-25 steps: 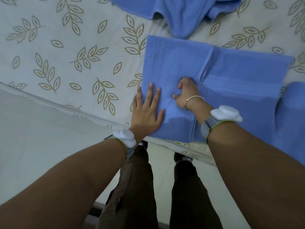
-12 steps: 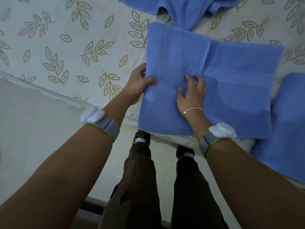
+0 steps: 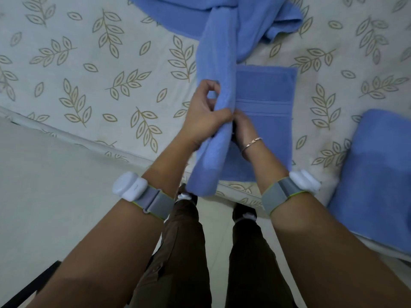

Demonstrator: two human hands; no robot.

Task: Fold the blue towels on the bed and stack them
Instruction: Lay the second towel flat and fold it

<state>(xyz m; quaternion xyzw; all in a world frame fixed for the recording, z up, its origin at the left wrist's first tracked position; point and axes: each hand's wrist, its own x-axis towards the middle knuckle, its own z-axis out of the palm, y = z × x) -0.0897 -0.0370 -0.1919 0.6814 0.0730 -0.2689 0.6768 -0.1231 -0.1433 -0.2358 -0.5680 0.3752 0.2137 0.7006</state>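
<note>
Across the upper two thirds of the frame a bed point(image 3: 93, 85) covered by a pale sheet with a leaf print is seen, its near edge running diagonally from the left side down toward the lower right. At the top centre an unfolded pile of blue towels point(image 3: 262, 16) is spread on the sheet. At the right edge a stack of folded towels point(image 3: 378, 185) is laid on the bed near its edge. At the centre a half-folded towel point(image 3: 266, 103) is seen, its right part lying flat on the sheet while its left flap is raised upright and hangs down past the bed edge. The raised flap is pinched by the left hand point(image 3: 206, 116), thumb on the near face and fingers curled behind. The right hand point(image 3: 244, 127) is pressed against the fold line beside it; its fingers are hidden by the flap, so its grip cannot be told. Grey bands with white pods are worn on both wrists.
</note>
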